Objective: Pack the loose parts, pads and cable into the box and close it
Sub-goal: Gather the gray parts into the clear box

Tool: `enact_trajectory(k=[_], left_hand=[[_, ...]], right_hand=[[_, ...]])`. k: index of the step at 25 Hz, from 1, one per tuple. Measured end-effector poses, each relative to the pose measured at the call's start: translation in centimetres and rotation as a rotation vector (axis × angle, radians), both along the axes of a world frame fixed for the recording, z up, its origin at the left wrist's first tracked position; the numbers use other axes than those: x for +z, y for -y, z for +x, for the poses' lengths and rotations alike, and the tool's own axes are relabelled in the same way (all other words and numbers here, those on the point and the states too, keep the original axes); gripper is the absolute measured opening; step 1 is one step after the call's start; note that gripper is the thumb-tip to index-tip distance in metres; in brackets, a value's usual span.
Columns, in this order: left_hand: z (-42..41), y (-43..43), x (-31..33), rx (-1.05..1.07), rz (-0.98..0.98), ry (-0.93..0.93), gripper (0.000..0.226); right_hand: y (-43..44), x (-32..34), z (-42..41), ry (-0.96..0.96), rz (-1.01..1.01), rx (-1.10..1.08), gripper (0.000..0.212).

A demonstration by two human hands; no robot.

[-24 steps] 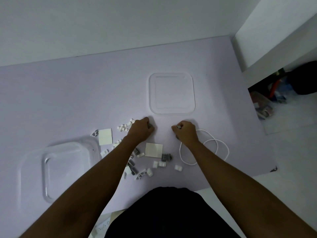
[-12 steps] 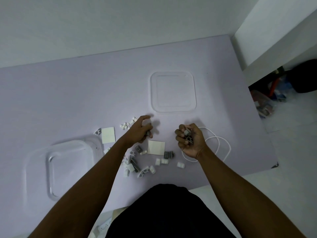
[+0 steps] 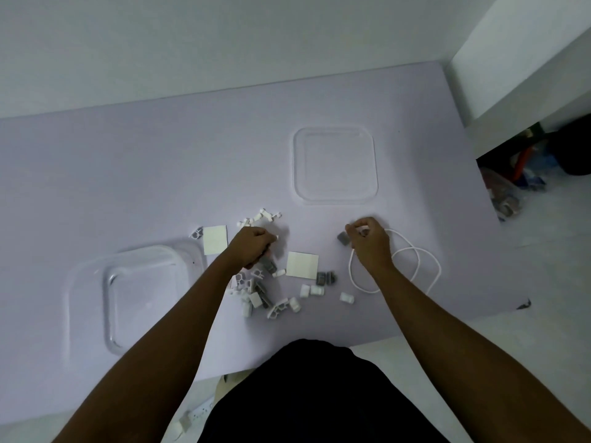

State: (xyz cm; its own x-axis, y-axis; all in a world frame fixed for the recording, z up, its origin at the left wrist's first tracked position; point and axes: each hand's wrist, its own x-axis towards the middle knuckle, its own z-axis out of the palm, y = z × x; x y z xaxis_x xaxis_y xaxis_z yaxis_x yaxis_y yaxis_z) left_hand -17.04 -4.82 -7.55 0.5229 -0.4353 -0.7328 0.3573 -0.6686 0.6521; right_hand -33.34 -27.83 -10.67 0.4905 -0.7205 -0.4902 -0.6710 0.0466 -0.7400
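My left hand [image 3: 251, 247] is curled into a fist over the pile of small white and grey loose parts [image 3: 265, 292], with a white piece showing at its fingertips. My right hand [image 3: 369, 243] lies palm down with its fingers curled, pinching a grey part [image 3: 342, 238] at its left side. The white cable [image 3: 417, 266] loops on the table under and right of that hand. Two white square pads [image 3: 215, 239] [image 3: 302, 264] lie flat among the parts. The clear box [image 3: 96, 282] stands open at the left, and its clear lid [image 3: 335, 199] lies beyond the hands.
The lilac table [image 3: 128, 171] ends at a near edge just past the parts and at a right edge beside the cable. A white wall runs behind it. Clutter sits on the floor at the far right [image 3: 518, 174].
My right hand has turned from palm up to palm down with the grey parts in it. My left hand has closed from a loose pinch into a fist.
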Motion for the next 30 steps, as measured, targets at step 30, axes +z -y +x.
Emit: enact_trajectory(k=[30], left_hand=[[1.1,-18.2,3.5,0.426,-0.081,0.074,0.026]], right_hand=[[-17.3,0.1,3.0,-0.227,-0.568,0.678,0.028]])
